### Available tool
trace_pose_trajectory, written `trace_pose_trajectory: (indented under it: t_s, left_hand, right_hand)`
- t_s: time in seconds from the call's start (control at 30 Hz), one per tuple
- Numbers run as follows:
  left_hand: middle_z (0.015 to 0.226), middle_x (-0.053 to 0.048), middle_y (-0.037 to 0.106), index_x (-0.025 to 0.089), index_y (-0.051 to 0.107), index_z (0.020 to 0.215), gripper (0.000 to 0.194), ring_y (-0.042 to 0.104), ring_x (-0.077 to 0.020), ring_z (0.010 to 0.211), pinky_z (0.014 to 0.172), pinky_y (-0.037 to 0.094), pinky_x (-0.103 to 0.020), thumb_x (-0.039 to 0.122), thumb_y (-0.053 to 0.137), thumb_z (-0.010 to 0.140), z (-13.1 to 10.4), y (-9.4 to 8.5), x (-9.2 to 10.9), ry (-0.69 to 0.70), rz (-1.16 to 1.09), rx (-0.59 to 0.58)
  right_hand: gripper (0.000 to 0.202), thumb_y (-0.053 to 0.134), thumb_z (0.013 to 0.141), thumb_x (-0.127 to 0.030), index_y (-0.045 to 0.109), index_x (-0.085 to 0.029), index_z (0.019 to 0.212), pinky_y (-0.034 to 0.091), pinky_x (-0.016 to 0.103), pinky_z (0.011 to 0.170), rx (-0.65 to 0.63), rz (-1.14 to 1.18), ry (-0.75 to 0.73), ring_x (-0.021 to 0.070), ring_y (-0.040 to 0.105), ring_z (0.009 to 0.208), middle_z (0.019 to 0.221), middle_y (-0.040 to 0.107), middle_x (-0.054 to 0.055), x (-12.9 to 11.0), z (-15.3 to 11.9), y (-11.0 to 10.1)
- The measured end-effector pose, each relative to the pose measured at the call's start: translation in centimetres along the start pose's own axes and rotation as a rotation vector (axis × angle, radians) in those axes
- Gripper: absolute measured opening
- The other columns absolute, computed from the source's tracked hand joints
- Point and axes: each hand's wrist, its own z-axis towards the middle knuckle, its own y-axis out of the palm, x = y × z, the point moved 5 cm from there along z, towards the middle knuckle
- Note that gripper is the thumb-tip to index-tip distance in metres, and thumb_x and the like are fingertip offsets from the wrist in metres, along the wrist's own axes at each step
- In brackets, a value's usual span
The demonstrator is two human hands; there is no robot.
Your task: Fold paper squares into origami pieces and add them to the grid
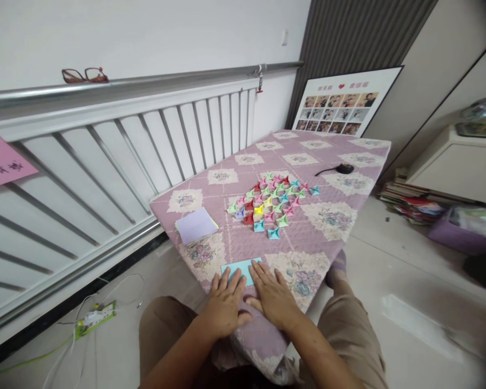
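A light blue sheet of paper (243,266) lies flat near the front corner of the cloth-covered table. My left hand (225,300) rests on its left part, palm down with the fingers stretched out. On the right part lies my right hand (272,292), its fingers also extended over the paper's edge. Both hands partly cover the sheet, so its near edge is hidden. Beyond it stand rows of small folded paper pieces (268,204) in red, pink, green, blue and yellow. To the left sits a stack of square paper (196,225) with a lilac sheet on top.
A patterned pink tablecloth (235,186) covers the table. A black object with a cord (344,168) lies towards its far right. A white radiator (146,151) runs along the left. On the floor at lower left is a power strip (96,319) with cables.
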Motion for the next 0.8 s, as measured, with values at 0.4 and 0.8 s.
trace_pose_trajectory:
  t_s: [0.4, 0.8]
  left_hand:
    - [0.157, -0.007, 0.016, 0.019, 0.022, 0.149, 0.077, 0.013, -0.0291, 0.144, 0.115, 0.011, -0.052, 0.055, 0.049, 0.086, -1.5, -0.9, -2.1, -0.071, -0.021, 0.054]
    - [0.132, -0.009, 0.053, 0.018, 0.053, 0.124, 0.036, 0.045, -0.0265, 0.121, 0.102, 0.039, -0.041, 0.024, 0.05, 0.089, 0.3, -4.1, -1.9, 0.026, 0.134, 0.152]
  right_hand:
    - [0.072, 0.04, 0.09, -0.057, 0.025, -0.019, 0.148, 0.019, 0.059, 0.11, -0.018, -0.069, 0.129, 0.0281, 0.017, 0.143, 0.155, 0.018, 0.009, 2.3, -1.1, -0.2]
    - [0.071, 0.042, 0.09, -0.056, 0.025, -0.021, 0.148, 0.021, 0.06, 0.108, 0.023, -0.038, 0.115, 0.0291, 0.019, 0.142, 0.155, 0.022, 0.01, 2.4, -1.1, -0.3]
